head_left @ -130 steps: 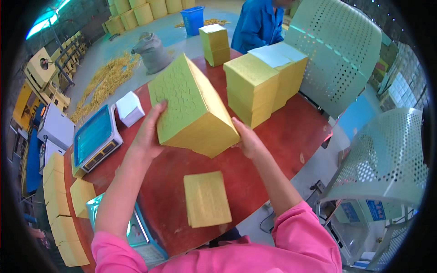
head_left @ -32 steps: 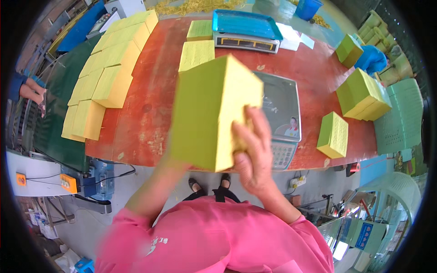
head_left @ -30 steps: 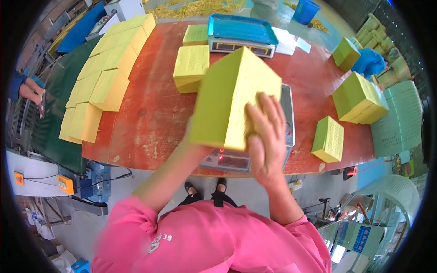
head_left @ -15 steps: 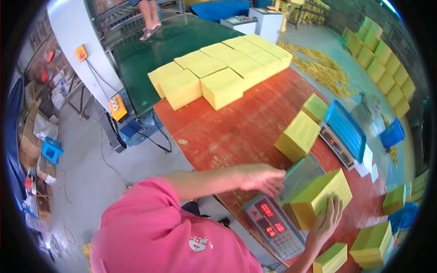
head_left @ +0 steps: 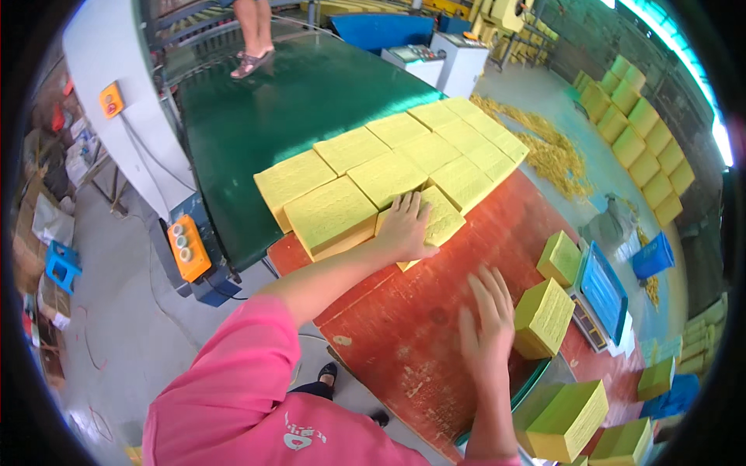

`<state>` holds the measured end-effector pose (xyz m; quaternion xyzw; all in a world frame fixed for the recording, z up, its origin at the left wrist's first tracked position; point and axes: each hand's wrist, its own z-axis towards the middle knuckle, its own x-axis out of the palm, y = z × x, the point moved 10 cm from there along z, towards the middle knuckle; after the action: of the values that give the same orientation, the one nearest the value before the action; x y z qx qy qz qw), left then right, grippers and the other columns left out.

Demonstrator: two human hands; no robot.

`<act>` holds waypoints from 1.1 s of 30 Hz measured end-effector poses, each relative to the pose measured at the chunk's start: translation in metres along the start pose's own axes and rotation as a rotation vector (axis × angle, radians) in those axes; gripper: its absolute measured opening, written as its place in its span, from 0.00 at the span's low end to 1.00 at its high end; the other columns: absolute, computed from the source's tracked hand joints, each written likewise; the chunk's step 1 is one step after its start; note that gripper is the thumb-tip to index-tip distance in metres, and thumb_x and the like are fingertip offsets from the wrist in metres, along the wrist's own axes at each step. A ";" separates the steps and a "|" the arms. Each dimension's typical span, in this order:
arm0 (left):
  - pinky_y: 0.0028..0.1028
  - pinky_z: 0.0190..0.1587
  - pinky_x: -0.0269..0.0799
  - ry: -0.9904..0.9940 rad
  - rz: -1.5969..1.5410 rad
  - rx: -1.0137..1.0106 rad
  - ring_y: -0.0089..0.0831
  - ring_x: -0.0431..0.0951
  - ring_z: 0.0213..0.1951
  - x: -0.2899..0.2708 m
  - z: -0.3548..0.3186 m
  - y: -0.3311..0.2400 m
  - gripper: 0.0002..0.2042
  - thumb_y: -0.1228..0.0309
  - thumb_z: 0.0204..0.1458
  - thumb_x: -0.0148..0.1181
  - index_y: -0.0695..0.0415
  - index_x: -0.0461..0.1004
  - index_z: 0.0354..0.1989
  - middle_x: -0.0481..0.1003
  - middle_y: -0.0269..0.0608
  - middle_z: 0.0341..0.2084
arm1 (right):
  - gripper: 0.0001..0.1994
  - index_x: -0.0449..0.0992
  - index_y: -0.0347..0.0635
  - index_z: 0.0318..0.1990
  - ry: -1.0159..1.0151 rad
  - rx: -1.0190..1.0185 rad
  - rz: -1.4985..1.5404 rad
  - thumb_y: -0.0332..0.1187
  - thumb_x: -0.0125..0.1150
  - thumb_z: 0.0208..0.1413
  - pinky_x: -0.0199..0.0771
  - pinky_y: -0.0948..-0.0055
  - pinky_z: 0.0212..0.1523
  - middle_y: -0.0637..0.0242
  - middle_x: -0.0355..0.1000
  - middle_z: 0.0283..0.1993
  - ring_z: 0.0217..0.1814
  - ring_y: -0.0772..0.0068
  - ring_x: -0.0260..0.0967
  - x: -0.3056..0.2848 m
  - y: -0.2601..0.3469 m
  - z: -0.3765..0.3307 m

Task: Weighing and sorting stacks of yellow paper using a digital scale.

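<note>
A group of yellow blocks (head_left: 342,213), which look like stacked paper, spans the red tabletop and the green surface. My left hand (head_left: 404,229) grips the near block (head_left: 441,217), with its fingers over the top and thumb at the near side. To the right, my right hand (head_left: 488,318) is over the red table (head_left: 388,322), open and empty, its fingers slightly blurred. Another yellow block (head_left: 545,317) stands just beyond it. At the lower right, a yellow block (head_left: 566,419) is at the scale's plate; my right forearm is beside it, and the scale's display is out of sight.
A second scale with a blue tray (head_left: 604,287) stands at the table's right side. The green surface (head_left: 311,85) extends behind the blocks, with a person's legs (head_left: 254,35) at its far end. An orange button box (head_left: 186,247) sits at the left corner. Yellow scraps (head_left: 544,140) cover some floor.
My left hand has moved from beside the scale to the block group. My right hand has left the block at the scale and moved up over the table. The view has shifted.
</note>
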<state>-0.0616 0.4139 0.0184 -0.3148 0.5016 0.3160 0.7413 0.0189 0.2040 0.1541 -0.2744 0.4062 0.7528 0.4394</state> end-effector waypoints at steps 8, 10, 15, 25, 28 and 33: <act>0.50 0.69 0.49 0.201 -0.318 0.556 0.54 0.56 0.67 -0.046 -0.108 -0.037 0.34 0.56 0.41 0.68 0.63 0.68 0.57 0.60 0.59 0.63 | 0.21 0.71 0.37 0.56 0.309 0.166 0.185 0.35 0.59 0.57 0.67 0.58 0.60 0.48 0.71 0.56 0.60 0.47 0.68 0.151 -0.063 0.071; 0.51 0.68 0.51 0.191 -0.345 0.712 0.49 0.59 0.67 -0.081 -0.146 -0.034 0.29 0.62 0.41 0.68 0.59 0.71 0.54 0.65 0.52 0.60 | 0.23 0.69 0.37 0.58 0.722 0.379 0.480 0.39 0.59 0.58 0.69 0.61 0.57 0.46 0.72 0.53 0.57 0.47 0.70 0.179 -0.063 0.024; 0.46 0.61 0.63 0.068 -0.666 -0.057 0.47 0.63 0.64 -0.067 -0.267 0.060 0.35 0.56 0.46 0.68 0.56 0.64 0.63 0.66 0.52 0.59 | 0.28 0.66 0.37 0.61 0.598 0.485 0.483 0.41 0.62 0.55 0.70 0.62 0.56 0.45 0.72 0.53 0.56 0.48 0.71 0.148 -0.024 -0.071; 0.37 0.62 0.65 0.200 -1.942 -0.884 0.39 0.66 0.61 0.039 -0.372 -0.031 0.35 0.63 0.57 0.54 0.56 0.45 0.70 0.60 0.47 0.63 | 0.33 0.65 0.33 0.61 0.218 0.493 0.354 0.44 0.65 0.52 0.72 0.54 0.52 0.43 0.72 0.50 0.53 0.45 0.70 0.122 0.007 -0.160; 0.37 0.60 0.68 0.141 -1.902 -0.934 0.40 0.67 0.61 0.023 -0.389 -0.044 0.33 0.69 0.57 0.51 0.54 0.45 0.71 0.61 0.49 0.63 | 0.32 0.64 0.31 0.61 0.231 0.466 0.508 0.44 0.63 0.54 0.69 0.52 0.56 0.40 0.69 0.53 0.55 0.42 0.68 0.107 0.011 -0.179; 0.36 0.58 0.70 0.067 -1.918 -0.811 0.38 0.68 0.60 -0.059 -0.365 -0.113 0.26 0.65 0.61 0.47 0.61 0.55 0.66 0.65 0.50 0.59 | 0.35 0.60 0.28 0.65 0.125 0.690 1.071 0.46 0.61 0.58 0.73 0.63 0.54 0.41 0.69 0.57 0.55 0.53 0.73 0.026 -0.031 -0.237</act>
<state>-0.1892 0.0507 -0.0179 -0.8153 -0.0827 -0.2699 0.5056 0.0474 0.0218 -0.0001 0.0803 0.7307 0.6767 0.0411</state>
